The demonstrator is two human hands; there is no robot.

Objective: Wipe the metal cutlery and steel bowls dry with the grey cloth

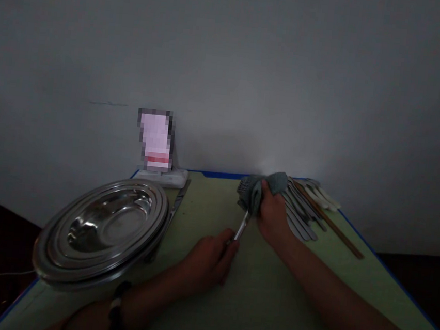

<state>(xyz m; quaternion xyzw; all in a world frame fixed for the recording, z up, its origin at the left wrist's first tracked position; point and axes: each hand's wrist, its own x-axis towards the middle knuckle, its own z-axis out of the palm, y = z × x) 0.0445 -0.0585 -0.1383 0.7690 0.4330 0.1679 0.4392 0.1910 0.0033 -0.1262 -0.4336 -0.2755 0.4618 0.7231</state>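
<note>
Low over the middle of the table, my left hand (213,258) is closed around one end of a shiny metal piece of cutlery (242,226). Its far end disappears into a grey-green cloth (254,190), so its exact kind cannot be told. My right hand (275,212) grips that cloth, bunched around the hidden end. Just right of the cloth lies a spread of metal cutlery (296,216), mostly handles showing, partly behind my right hand. Wooden chopsticks (333,223) lie slantwise among it, beside pale white utensils (320,198).
Shiny metal plates or shallow bowls (121,223) are stacked at the left. A metal knife-like utensil (180,200) lies partly behind them. A phone (156,138), blurred out, leans upright on a white stand (164,177) near the wall. The pale green table (201,199) has blue edges.
</note>
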